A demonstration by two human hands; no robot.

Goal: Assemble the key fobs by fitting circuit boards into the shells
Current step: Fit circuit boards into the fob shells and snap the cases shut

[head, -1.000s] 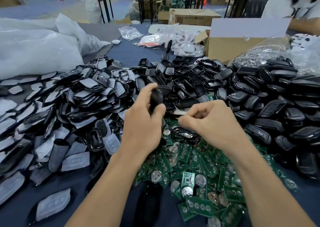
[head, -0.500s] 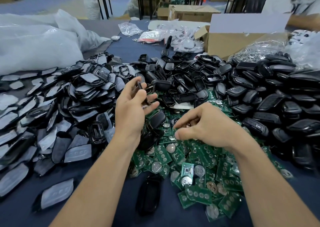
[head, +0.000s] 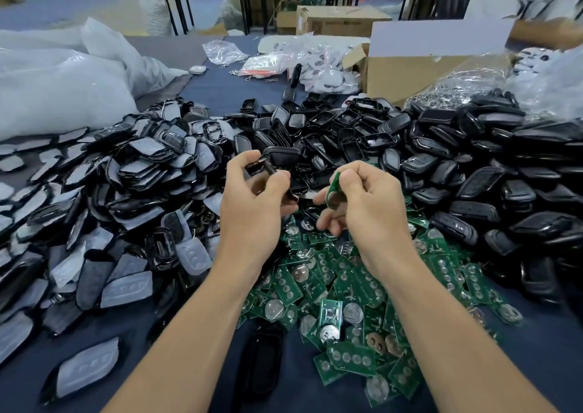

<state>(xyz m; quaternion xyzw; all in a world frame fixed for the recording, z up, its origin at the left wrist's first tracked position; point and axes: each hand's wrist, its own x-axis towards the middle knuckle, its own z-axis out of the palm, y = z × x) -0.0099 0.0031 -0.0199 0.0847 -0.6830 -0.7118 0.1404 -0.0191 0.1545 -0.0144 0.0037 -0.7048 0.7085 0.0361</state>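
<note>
My left hand (head: 252, 204) grips a black key fob shell (head: 272, 172) between thumb and fingers, raised over the piles. Just to its right, my right hand (head: 366, 204) pinches a green circuit board (head: 333, 190) with a round silver battery on it, held on edge. The two parts are a short gap apart. Below my hands lies a heap of green circuit boards (head: 353, 292). Black shells (head: 347, 128) are piled behind and to the right.
Grey button pads and shell halves (head: 126, 172) cover the left side. One black shell (head: 262, 359) lies near the front edge between my arms. An open cardboard box (head: 410, 65), plastic bags (head: 56, 90) and another person's arm (head: 549, 30) are at the back.
My left hand dropped the earlier shell and picked another from the pile. My right hand lifted a circuit board out of the green heap and brought it up beside the shell.
</note>
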